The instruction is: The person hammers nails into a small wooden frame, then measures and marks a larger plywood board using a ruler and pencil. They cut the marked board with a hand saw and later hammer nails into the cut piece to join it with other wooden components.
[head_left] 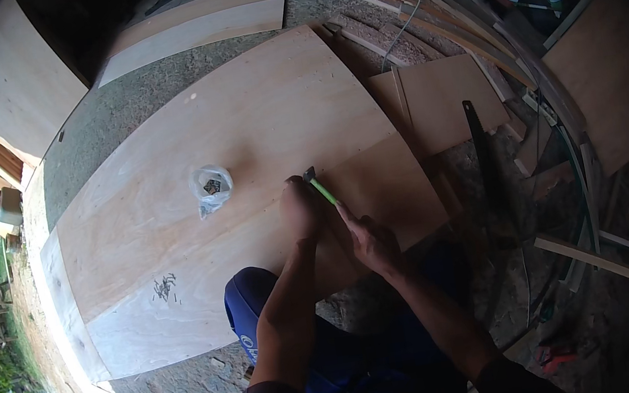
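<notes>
My right hand (374, 246) grips a hammer (321, 189) by its green handle, with the dark metal head low over the plywood sheet (261, 99). Right beside that head, my left hand (300, 208) is closed and rests at the sheet. Whatever its fingertips pinch is hidden from view. To the left of my hands, an opened clear plastic bag (205, 205) stands on the plywood with small dark pieces inside. Nearer to me, a loose heap of nails (165, 287) lies on the same sheet, by my left knee.
A handsaw (475, 126) lies right of the sheet, among scrap boards (445, 98) and long wood strips (606, 266). Plywood strips (195, 36) lie on the floor beyond. Large panels (20, 77) lean at the far left. A cable (416, 5) crosses the boards at the back right.
</notes>
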Available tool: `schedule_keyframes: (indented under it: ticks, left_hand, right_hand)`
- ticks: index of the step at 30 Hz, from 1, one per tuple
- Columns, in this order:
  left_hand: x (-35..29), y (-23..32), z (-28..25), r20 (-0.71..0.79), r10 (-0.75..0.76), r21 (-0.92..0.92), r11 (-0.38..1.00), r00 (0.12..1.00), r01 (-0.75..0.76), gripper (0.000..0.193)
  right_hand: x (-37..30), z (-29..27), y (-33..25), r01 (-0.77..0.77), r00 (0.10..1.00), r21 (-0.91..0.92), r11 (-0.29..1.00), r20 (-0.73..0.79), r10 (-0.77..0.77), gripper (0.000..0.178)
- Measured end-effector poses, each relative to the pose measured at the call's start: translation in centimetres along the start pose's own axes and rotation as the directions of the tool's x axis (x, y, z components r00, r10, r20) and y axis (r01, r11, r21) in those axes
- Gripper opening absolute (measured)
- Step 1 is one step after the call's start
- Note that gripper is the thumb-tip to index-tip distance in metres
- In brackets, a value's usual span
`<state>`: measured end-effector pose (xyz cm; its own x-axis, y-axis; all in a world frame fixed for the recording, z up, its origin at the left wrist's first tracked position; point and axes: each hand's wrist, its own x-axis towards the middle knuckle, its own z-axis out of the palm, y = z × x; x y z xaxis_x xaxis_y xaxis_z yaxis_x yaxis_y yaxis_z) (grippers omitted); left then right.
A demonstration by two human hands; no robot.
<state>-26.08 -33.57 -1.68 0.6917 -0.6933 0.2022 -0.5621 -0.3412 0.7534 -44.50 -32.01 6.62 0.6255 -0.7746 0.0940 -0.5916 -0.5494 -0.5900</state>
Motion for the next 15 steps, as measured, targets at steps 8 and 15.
schedule_keyframes:
  ticks: [8,15]
  left_hand:
    - [-0.1,0.4,-0.6,-0.003,-0.008,-0.057,0.998,1.0,0.008,0.027]
    - [-1.7,1.3,-1.3,-0.029,0.158,0.197,0.969,0.987,-0.149,0.053]
  right_hand:
    - [-0.1,1.0,0.8,-0.019,0.997,0.046,0.999,-0.07,0.022,0.065]
    - [-1.8,-3.0,7.2,-0.445,0.863,0.299,0.844,-0.11,0.494,0.02]
